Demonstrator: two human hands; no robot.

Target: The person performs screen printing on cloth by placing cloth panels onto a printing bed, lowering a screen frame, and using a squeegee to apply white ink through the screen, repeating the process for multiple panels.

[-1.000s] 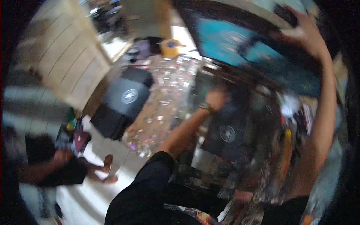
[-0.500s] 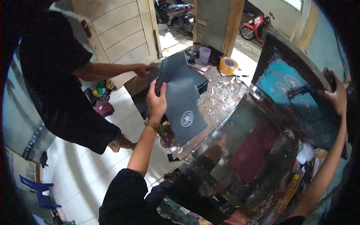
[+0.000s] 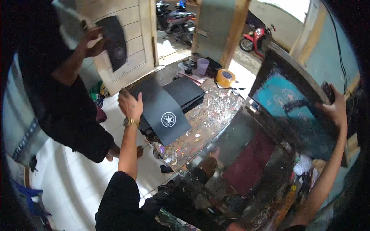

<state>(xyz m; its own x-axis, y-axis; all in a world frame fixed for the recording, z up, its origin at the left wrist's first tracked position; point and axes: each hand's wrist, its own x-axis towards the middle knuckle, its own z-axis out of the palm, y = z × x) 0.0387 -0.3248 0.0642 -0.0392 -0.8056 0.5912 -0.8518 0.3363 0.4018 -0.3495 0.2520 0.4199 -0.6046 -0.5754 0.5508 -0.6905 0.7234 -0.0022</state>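
Observation:
A black sheet with a round white star print (image 3: pixel 168 119) lies aslant on the table's left part, partly against a stack of black sheets (image 3: pixel 187 91). My left hand (image 3: pixel 130 106) is at its left edge, fingers stretched and thumb apart. On the right, my right hand (image 3: pixel 336 107) grips the edge of a raised screen printing frame (image 3: pixel 314 64). Teal ink covers part of its mesh (image 3: pixel 275 90), and a dark squeegee-like bar (image 3: pixel 297 106) rests there. Below the frame, a dark red panel (image 3: pixel 248 167) shows on the glossy printing bed (image 3: pixel 231 144).
At the left a co-worker in black holds another black printed sheet (image 3: pixel 115 44), blurred. The paint-spattered table (image 3: pixel 200 129) carries a yellow tape roll (image 3: pixel 225 77) and a translucent purple cup (image 3: pixel 202 66). A phone-like dark object (image 3: pixel 166 169) is near the table's front edge. Motorbikes stand outside the doorway.
My left hand has gone left and lower, and the printed sheet now lies lower on the table. The co-worker's hand has drawn back, with a sheet now raised. My right hand still grips the frame.

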